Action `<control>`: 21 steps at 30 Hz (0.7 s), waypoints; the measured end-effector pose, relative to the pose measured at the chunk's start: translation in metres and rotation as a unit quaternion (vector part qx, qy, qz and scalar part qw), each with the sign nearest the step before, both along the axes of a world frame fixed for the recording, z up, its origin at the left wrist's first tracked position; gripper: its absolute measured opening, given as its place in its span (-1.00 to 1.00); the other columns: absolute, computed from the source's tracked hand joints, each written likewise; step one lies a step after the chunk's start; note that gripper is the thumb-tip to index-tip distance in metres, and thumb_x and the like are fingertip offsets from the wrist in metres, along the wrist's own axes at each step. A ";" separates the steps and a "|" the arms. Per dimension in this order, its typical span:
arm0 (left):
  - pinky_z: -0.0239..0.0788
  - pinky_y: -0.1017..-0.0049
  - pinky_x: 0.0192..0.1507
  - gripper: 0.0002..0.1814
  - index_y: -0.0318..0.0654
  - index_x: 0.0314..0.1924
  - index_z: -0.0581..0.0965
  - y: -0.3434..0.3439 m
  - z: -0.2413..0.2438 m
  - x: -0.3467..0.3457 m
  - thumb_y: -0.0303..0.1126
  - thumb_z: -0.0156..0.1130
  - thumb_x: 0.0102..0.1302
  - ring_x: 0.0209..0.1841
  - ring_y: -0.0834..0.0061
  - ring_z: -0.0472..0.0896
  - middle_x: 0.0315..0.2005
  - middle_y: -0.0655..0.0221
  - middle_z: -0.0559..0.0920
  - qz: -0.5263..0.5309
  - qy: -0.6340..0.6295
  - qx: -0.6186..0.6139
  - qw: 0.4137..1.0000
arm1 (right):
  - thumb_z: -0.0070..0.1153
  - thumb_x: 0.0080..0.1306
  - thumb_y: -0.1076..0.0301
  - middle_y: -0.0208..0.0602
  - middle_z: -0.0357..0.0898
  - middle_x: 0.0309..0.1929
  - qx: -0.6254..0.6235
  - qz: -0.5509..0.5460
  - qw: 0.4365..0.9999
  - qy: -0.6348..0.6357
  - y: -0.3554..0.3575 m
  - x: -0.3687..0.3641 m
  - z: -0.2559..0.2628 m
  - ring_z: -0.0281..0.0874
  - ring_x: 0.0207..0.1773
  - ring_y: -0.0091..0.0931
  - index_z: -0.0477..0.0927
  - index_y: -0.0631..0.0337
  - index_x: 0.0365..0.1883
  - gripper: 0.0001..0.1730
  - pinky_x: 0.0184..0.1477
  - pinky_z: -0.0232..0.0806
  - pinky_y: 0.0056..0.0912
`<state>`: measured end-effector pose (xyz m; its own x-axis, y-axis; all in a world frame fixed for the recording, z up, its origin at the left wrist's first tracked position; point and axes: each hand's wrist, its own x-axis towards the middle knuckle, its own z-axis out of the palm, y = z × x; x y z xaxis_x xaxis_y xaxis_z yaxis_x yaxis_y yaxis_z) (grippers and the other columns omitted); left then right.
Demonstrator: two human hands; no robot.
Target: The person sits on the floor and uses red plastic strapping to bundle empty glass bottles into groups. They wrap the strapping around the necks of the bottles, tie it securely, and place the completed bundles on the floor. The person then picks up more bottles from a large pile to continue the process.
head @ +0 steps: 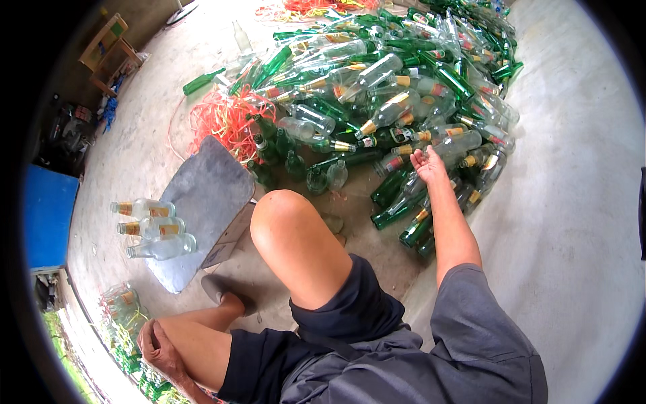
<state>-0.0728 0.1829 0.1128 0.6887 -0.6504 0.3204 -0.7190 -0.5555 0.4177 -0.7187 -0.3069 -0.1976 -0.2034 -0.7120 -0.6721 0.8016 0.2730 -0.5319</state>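
Observation:
My right hand (428, 164) reaches into a large heap of glass bottles, fingers bent and thumb raised. Its fingertips are at the end of a clear glass bottle (458, 143); whether they grip it cannot be made out. My left hand (160, 347) rests curled over my left knee, holding nothing visible. Three clear glass bottles (160, 248) lie side by side on a grey padded sheet (209, 177) that covers a cardboard box (229, 237). Several green bottles (295, 162) and a clear bottle (337, 174) stand upright beyond my right knee.
Tangled red plastic strapping (227, 118) lies left of the heap. A lone clear bottle (241, 38) stands on the concrete floor behind. Bundled bottles (123, 303) are at lower left, near a blue panel (50, 217). A pale wall (560, 166) borders the right side.

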 end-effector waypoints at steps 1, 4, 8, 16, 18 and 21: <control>0.51 0.42 0.09 -0.78 -0.33 0.01 0.71 -0.001 0.001 -0.001 -0.35 0.29 0.53 -0.06 0.35 0.68 -0.11 0.23 0.71 0.000 -0.005 0.002 1.000 | 0.26 0.52 0.16 -0.18 0.69 -0.37 -0.002 -0.004 1.000 0.007 0.000 0.001 0.000 0.75 -0.36 -0.29 0.42 0.16 0.00 -0.66 -0.12 0.72 0.09; 0.51 0.41 0.08 -0.78 -0.32 0.01 0.71 -0.001 0.002 0.000 -0.35 0.29 0.53 -0.07 0.34 0.69 -0.12 0.23 0.72 0.001 -0.013 0.011 1.000 | 0.25 0.53 0.13 -0.22 0.68 -0.34 -0.011 -0.007 1.000 0.027 0.002 0.007 0.002 0.71 -0.40 -0.35 0.47 0.19 -0.04 -0.67 -0.10 0.71 0.00; 0.50 0.41 0.08 -0.79 -0.31 0.01 0.71 -0.004 0.002 -0.002 -0.36 0.28 0.52 -0.07 0.34 0.68 -0.12 0.23 0.72 -0.006 -0.033 0.023 0.999 | 0.27 0.51 0.13 -0.26 0.69 -0.37 -0.032 -0.008 0.999 0.015 0.005 -0.003 0.013 0.68 -0.45 -0.42 0.49 0.14 -0.12 -0.70 -0.19 0.71 -0.06; 0.51 0.35 0.13 -0.81 -0.36 -0.01 0.71 -0.002 0.004 0.000 -0.42 0.29 0.49 0.00 0.27 0.68 -0.07 0.17 0.73 -0.009 -0.023 0.019 1.000 | 0.33 0.46 0.16 -0.29 0.69 -0.41 -0.067 -0.058 0.996 0.003 0.026 -0.024 0.042 0.65 -0.48 -0.47 0.56 0.13 -0.23 -0.74 -0.26 0.71 -0.14; 0.51 0.33 0.15 -0.81 -0.39 -0.02 0.70 -0.002 0.007 -0.001 -0.45 0.30 0.48 0.03 0.23 0.67 -0.04 0.15 0.74 -0.002 -0.015 0.021 1.000 | 0.34 0.44 0.16 -0.30 0.69 -0.41 -0.075 -0.059 0.995 -0.006 0.038 -0.025 0.050 0.65 -0.48 -0.48 0.56 0.11 -0.23 -0.74 -0.26 0.71 -0.16; 0.51 0.35 0.13 -0.80 -0.37 0.00 0.71 0.000 0.005 -0.001 -0.43 0.30 0.49 0.00 0.27 0.68 -0.06 0.18 0.73 -0.009 -0.018 0.018 1.000 | 0.34 0.45 0.17 -0.33 0.70 -0.40 -0.071 -0.044 0.996 -0.006 0.056 -0.031 0.065 0.64 -0.48 -0.48 0.56 0.10 -0.23 -0.75 -0.25 0.71 -0.17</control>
<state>-0.0734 0.1830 0.1182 0.6650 -0.6743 0.3211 -0.7433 -0.5558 0.3723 -0.7493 -0.2513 -0.1326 -0.2625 -0.7803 -0.5677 0.8253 0.1233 -0.5511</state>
